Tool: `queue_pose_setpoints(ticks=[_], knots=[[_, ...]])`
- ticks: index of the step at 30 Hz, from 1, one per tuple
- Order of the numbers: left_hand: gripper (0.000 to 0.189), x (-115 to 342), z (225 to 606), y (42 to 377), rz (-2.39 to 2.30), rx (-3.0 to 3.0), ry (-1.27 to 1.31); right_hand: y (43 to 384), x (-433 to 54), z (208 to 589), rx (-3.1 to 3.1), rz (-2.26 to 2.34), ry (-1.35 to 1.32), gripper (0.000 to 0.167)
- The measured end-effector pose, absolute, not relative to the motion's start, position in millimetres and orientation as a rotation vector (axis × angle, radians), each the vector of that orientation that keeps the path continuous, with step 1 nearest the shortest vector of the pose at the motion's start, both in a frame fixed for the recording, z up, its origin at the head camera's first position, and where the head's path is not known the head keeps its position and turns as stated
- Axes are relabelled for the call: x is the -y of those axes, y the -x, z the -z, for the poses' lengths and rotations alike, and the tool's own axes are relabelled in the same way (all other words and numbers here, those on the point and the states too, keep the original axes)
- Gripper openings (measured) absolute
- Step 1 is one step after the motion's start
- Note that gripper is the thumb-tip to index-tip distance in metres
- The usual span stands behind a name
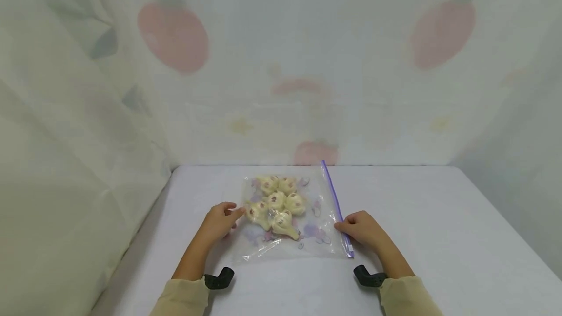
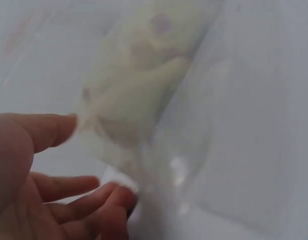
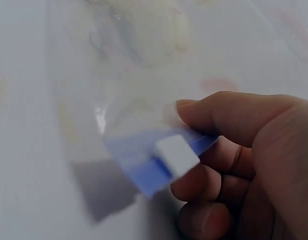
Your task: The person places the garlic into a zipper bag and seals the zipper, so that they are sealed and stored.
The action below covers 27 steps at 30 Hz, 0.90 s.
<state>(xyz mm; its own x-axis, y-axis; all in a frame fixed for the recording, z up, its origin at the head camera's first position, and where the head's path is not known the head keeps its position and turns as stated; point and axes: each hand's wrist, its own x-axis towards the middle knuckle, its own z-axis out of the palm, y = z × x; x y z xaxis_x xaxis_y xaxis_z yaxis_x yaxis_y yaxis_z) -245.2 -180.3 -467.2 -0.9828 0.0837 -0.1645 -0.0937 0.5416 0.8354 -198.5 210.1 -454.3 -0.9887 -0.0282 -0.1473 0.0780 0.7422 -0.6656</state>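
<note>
A clear zip bag with purple printed patterns lies on the table, several pale garlic bulbs inside it. Its blue-purple zip strip runs along the right side, with a white slider at the near end. My right hand pinches the strip side between thumb and fingers, close to the slider. At the bag's opposite side is my left hand, thumb apart from the loosely bent fingers. The left thumb tip is at the bag's edge; whether it touches is unclear.
A white-covered table extends around the bag to a back edge. Behind it hangs a pale curtain with fruit prints, and more cloth closes off the left. Dark curved pieces sit at both wrists.
</note>
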Motion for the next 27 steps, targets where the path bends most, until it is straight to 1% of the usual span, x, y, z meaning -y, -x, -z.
queue_pose_setpoints(ticks=[4, 7, 11, 14, 17, 19, 22, 25, 27], knots=[[0.042, 172, 469, 242, -1.543, -2.449, -0.052, 194, -220, 451, -2.821, 1.025, -0.062, 0.034], [0.034, 162, 472, 244, -1.579, -2.461, -0.113, 193, -226, 449, -2.845, 1.008, -0.067, 0.031], [0.027, 149, 480, 249, -1.676, -2.506, -0.125, 195, -231, 449, -2.839, 1.034, -0.044, 0.026], [0.026, 143, 485, 250, -1.768, -2.507, -0.131, 198, -234, 452, -2.834, 1.059, -0.021, 0.029], [0.03, 139, 489, 250, -1.857, -2.463, -0.162, 200, -237, 454, -2.863, 1.068, -0.015, 0.038], [0.033, 137, 491, 249, -1.92, -2.435, -0.162, 200, -239, 456, -2.883, 1.084, -0.035, 0.04], [0.034, 139, 493, 249, -2.01, -2.427, -0.07, 202, -241, 457, -2.9, 1.103, -0.065, 0.04], [0.028, 142, 495, 250, -2.066, -2.44, 0.054, 204, -241, 458, -2.906, 1.117, -0.09, 0.039], [0.025, 144, 495, 251, -2.071, -2.455, 0.093, 206, -240, 458, -2.902, 1.131, -0.105, 0.038]])
